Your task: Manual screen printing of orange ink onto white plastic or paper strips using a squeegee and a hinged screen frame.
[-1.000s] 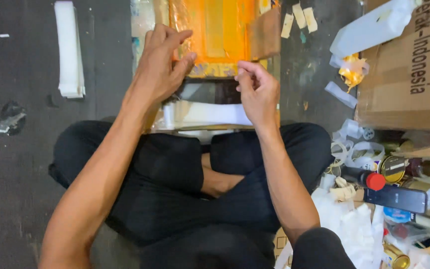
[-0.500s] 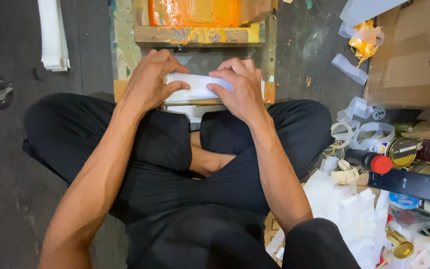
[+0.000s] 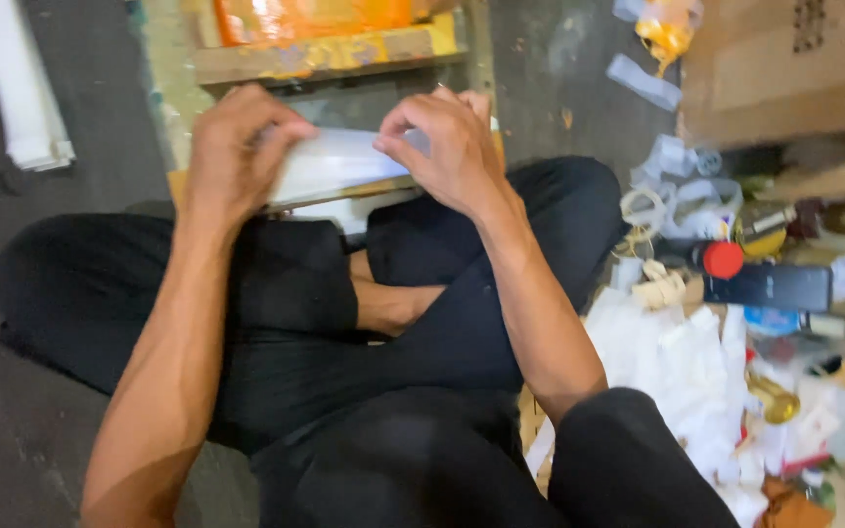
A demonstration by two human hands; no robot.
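Hands both on white folded sheet point(image 3: 339, 161), held low over crossed legs, just before wooden frame point(image 3: 325, 54) with orange panel; best handled by keeping edges aligned, pinching evenly from both ends, pressing flat against board point(image 3: 364, 191) beneath; left hand point(image 3: 232, 152) curled over left end, fingers closed round it; right hand point(image 3: 452, 142) clamped on right end, thumb and fingertips pinching top edge; dark bottle with red cap point(image 3: 765, 284) well apart among clutter, untouched.
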